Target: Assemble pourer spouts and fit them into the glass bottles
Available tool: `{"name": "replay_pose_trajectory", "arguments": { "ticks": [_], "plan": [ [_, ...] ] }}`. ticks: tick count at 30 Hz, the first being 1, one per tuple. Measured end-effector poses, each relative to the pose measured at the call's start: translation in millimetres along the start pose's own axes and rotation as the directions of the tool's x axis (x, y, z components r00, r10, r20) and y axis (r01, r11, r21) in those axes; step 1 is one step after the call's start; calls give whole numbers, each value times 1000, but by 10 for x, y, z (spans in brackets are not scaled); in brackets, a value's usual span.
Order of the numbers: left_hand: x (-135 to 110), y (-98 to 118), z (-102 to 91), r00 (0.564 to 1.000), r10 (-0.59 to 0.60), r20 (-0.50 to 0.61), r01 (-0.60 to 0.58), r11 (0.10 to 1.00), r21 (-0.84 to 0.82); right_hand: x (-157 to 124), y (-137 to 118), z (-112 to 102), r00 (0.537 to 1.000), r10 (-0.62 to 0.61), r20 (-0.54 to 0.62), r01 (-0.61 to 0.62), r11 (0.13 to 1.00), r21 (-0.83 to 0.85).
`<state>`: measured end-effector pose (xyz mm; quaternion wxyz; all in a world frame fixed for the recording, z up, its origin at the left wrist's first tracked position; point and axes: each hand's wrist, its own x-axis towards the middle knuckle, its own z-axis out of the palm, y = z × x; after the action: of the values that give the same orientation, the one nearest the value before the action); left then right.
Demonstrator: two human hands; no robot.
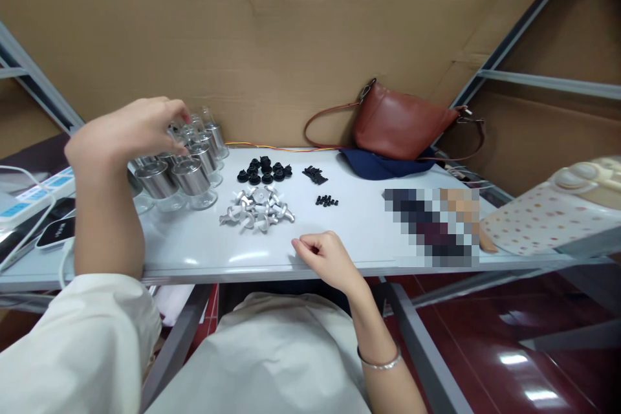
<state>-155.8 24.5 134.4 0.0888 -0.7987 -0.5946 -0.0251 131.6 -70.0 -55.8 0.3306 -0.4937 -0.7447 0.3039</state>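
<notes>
head: left hand [127, 132] touches cups [192, 175], right hand [328, 260] curled.

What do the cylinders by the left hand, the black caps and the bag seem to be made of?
Cylinders: probably brushed metal, grey sheen, on clear glass-like bases. Black caps: likely matte plastic or rubber, no glints. Bag: smooth brown leather or imitation, gently glossy.

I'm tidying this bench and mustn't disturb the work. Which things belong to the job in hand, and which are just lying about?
Likely the job: metal canisters at the left hand; silver fittings; black caps; small black pieces.
Just lying about: brown bag; blue cloth; power strip; polka-dot item.
</notes>
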Motion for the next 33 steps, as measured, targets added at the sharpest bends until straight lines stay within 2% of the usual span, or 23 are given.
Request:
{"name": "replay_pose_trajectory", "arguments": {
  "ticks": [3, 5, 9, 11, 13, 16, 21, 25, 33],
  "plan": [
    [-53, 121, -37, 983, 146, -112, -142, 989, 46, -4, -1, 4, 1000, 0, 0, 0, 1000, 4],
    [-52, 245, -21, 954, 270, -132, -273, 962, -3, -8, -6, 3, 1000, 1, 1, -1, 1000, 7],
    [74, 552, 165, 869, 492, -52, -495, 860, -127, -13, -9, -1, 1000, 4, -2, -4, 1000, 4],
    [174, 687, 307, 821, 570, 43, -552, 810, -196, -11, -5, -2, 1000, 3, -4, -3, 1000, 2],
    [277, 778, 453, 798, 583, 155, -544, 806, -233, -10, 1, -1, 1000, 1, -9, -1, 1000, 2],
    [423, 823, 658, 808, 503, 307, -462, 864, -202, -10, 8, 1, 1000, -7, -15, 7, 1000, 4],
    [614, 781, 917, 812, 409, 417, -379, 912, -156, -8, 17, 12, 999, -20, -26, 20, 1000, 2],
    [655, 745, 974, 786, 404, 468, -369, 914, -169, -7, 25, 23, 999, -21, -41, 22, 1000, 3],
    [633, 732, 946, 778, 360, 515, -295, 933, -207, -6, 21, 19, 998, -21, -55, 21, 1000, 3]
  ]
}}
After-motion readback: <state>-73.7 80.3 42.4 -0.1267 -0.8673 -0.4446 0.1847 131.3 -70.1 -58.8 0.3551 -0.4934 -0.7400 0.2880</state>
